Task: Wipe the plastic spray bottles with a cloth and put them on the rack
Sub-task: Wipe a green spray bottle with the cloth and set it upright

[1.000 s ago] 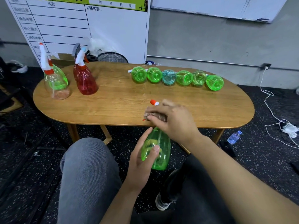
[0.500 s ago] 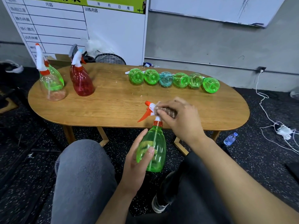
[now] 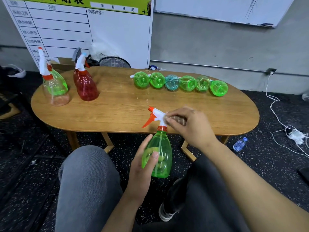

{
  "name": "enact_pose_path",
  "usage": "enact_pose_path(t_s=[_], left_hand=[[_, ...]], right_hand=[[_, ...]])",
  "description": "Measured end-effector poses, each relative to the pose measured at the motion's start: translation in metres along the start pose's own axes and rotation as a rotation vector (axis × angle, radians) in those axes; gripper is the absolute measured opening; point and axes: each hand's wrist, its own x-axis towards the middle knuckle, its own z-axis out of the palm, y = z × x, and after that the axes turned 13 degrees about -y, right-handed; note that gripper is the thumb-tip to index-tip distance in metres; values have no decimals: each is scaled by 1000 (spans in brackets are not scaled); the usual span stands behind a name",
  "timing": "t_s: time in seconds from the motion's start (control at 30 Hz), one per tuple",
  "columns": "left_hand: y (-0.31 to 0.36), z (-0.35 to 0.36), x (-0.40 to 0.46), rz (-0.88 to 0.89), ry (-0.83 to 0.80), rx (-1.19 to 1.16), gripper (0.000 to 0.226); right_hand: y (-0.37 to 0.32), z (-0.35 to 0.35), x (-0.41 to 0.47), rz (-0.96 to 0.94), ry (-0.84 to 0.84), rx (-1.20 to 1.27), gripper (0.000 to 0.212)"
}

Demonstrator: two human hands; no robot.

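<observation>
The left hand point(image 3: 142, 166) is gripping the light, slick green bottle point(image 3: 158, 156) by its belly; the right hand point(image 3: 189, 126) is pinching what looks like a cloth point(image 3: 178, 120) against the nozzle.

water bottle point(image 3: 239, 144), white cables point(image 3: 274, 104), whiteboard point(image 3: 217, 7)

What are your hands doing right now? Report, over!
Left hand grips the green spray bottle upright. Right hand pinches the cloth against its white sprayer head. Nothing in the way.
</observation>
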Motion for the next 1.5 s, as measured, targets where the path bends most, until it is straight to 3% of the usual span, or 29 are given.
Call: enact_pose_path(t_s=[0.17,0.4,0.57,0.77,0.9,0.97,1.13,1.33,1.5], left_hand=[[1,1,-1,19,-28,5,55],[0,1,-4,16,-42,-3,56],[-3,-1,-2,-16,25,-64,53],[1,0,-1,-29,-5,-40,51],[5,1,-2,-9,-46,-29,52],[8,3,-3,-9,-92,-11,56],[1,0,-5,-20,-84,-14,58],[-7,3,-5,-37,-90,-11,58],[-4,-3,-1,-2,7,-65,53]], right_hand=[[1,-18,23,11,160,105,21],[-10,-6,31,95,-149,357,22],[-4,-7,21,162,-208,382,15],[9,-40,16,254,-425,281,14],[5,-41,24,191,-144,327,11],[-2,-33,31,153,-85,407,12],[-14,-13,32,138,-246,468,11],[-8,-23,27,220,-299,414,10],[4,-23,14,261,-365,326,7]])
